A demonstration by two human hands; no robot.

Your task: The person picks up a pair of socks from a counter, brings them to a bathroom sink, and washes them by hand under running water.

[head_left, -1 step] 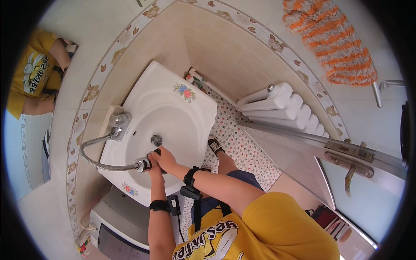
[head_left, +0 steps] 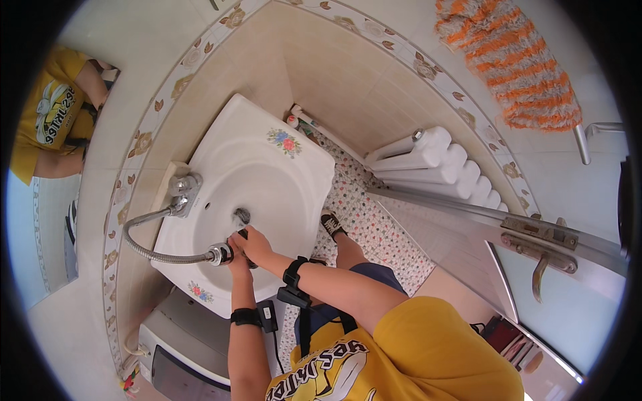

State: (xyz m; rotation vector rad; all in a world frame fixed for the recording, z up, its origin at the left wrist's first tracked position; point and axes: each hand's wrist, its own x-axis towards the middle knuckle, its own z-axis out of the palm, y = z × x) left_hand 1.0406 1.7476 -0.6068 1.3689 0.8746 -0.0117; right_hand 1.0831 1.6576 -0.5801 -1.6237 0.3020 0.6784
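- Head view: left hand (head_left: 239, 262) and right hand (head_left: 257, 246) met low over the white sink (head_left: 321, 170), close together.
- Dark piece (head_left: 243, 234) lay between the hands, over the near side of the basin; one end showed just past the right fingers toward the drain (head_left: 242, 215), the other below the palms.
- Fingers of both hands were curled around it, grasping; exact contact partly hidden by the hands themselves.
- Chrome fitting (head_left: 219, 254) sat just left of the left fingers, at the dark piece; whether the fingers touched it, could not tell.
- Ribbed metal hose (head_left: 170, 258) looped from the fitting back to the chrome faucet (head_left: 184, 189), its surface finely ringed.
- Sink glossy, smooth, with a rounded basin; painted flower sprays (head_left: 285, 143) in red and blue on the rim.
- Floor (head_left: 398, 257) speckled with small coloured spots; striped orange-and-pale towel (head_left: 515, 67) shaggy; radiator (head_left: 428, 157) white, with rounded sections.
- Against the earlier frame: a pale, translucent streak (head_left: 236, 222) now showed beside the drain, just beyond the fingers. Hands, fitting and hose looked nearly unchanged.
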